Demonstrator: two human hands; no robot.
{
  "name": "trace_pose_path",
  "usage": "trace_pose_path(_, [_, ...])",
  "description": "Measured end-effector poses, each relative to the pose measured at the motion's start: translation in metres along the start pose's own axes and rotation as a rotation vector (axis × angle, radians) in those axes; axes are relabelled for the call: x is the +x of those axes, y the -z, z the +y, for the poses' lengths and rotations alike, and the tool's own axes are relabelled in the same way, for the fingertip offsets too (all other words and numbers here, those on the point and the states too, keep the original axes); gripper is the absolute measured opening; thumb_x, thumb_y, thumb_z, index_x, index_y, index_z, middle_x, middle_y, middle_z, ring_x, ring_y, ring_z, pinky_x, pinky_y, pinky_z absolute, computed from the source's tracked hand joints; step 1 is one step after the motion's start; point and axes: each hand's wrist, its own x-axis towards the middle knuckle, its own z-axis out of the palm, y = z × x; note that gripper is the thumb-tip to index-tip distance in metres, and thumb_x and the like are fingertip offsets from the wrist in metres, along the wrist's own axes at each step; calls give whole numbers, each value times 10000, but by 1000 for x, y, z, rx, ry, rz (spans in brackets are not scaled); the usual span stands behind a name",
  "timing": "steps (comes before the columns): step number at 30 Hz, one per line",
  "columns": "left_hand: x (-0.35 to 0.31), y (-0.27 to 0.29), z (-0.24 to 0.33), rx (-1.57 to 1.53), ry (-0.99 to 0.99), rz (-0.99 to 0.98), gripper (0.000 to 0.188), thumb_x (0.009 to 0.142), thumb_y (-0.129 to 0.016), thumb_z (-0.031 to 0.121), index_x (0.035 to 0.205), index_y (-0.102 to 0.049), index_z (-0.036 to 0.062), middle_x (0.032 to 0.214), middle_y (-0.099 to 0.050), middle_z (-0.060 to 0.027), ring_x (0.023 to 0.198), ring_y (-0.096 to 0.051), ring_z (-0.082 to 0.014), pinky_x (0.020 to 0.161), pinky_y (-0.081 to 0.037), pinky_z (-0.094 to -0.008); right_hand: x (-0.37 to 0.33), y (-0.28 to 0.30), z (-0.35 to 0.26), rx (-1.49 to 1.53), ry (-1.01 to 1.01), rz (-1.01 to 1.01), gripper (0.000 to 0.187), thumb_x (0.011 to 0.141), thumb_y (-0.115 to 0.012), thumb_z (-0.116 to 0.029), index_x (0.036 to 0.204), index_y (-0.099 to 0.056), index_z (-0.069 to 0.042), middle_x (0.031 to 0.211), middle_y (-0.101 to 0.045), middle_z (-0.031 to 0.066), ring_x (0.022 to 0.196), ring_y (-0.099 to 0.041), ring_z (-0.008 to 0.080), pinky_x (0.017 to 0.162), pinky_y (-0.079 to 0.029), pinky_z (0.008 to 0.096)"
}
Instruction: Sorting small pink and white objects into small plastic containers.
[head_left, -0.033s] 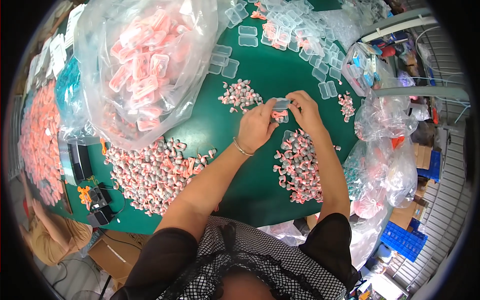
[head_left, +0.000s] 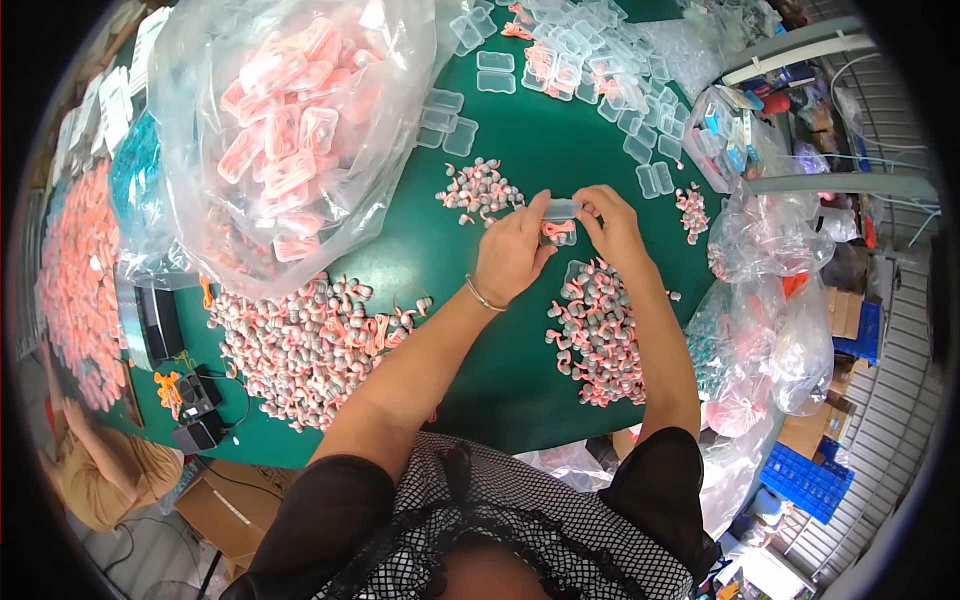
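Between my two hands is a small clear plastic case (head_left: 562, 210), its lid raised on the far side and a coiled pink cable showing in the near half. My left hand (head_left: 512, 250) grips the case's left end, fingers and thumb round it. At its right end my right hand (head_left: 612, 222) pinches the lid edge. Just left of the case lies a small pile of pink and grey earbuds (head_left: 480, 190). Nearer me, below the right hand, a larger heap of earbuds (head_left: 597, 340) spreads beside my right forearm.
A big clear bag (head_left: 400, 170) of filled pink cases stands back left. A wide earbud heap (head_left: 290, 350) lies left of my left forearm. Clear cases (head_left: 600, 60) are piled at the far side. Plastic bags (head_left: 770, 240) crowd the right edge. Another person (head_left: 110, 470) is at lower left.
The case's lid and my fingers on it have shifted very slightly. Everything else looks the same.
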Motion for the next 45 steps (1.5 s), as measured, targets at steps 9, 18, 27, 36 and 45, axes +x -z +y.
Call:
trace_pose_path(9, [3, -3, 2, 133, -137, 66, 244, 859, -683, 194, 1064, -634, 72, 870, -576, -92, 805, -624, -298, 679, -505, -411, -19, -2, -22, -133, 259, -22, 266, 811, -681, -13, 1069, -622, -29, 1033, -643, 134, 991, -606, 354, 824, -499, 430])
trace_pose_path(18, [-8, -8, -11, -70, -133, 53, 164, 875, -665, 237, 918, -654, 79, 866, -574, -105, 723, -624, -332, 622, -522, -431, -32, 1, -29, -28, 157, -130, 156, 856, -691, -94, 992, -678, -20, 829, -624, 125, 749, -603, 290, 674, -481, 382])
trace_pose_path(27, [-10, -6, -8, -100, 11, 10, 285, 905, -627, 240, 1127, -623, 61, 973, -617, -157, 812, -640, -364, 707, -519, -449, 90, 10, -151, -70, 455, 210, 223, 845, -715, -141, 1049, -703, -51, 969, -696, 100, 835, -650, 285, 750, -505, 366])
trace_pose_path(36, [-29, -50, -76, -783, 208, -102, 341, 864, -660, 233, 1134, -655, 25, 1104, -683, -170, 937, -661, -376, 792, -534, -457, 191, -100, -220, -339, 434, 504, 314, 767, -730, -271, 1056, -702, -152, 1054, -653, 56, 1034, -558, 266, 877, -373, 459])
trace_pose_path(45, [-4, -15, -6, -71, -107, 99, 76, 870, -623, 54, 936, -660, 61, 844, -618, -124, 721, -632, -340, 630, -515, -419, 57, 30, 41, -661, -253, 675, 268, 770, -667, -131, 1035, -711, -130, 1029, -696, 100, 1002, -638, 311, 865, -495, 471])
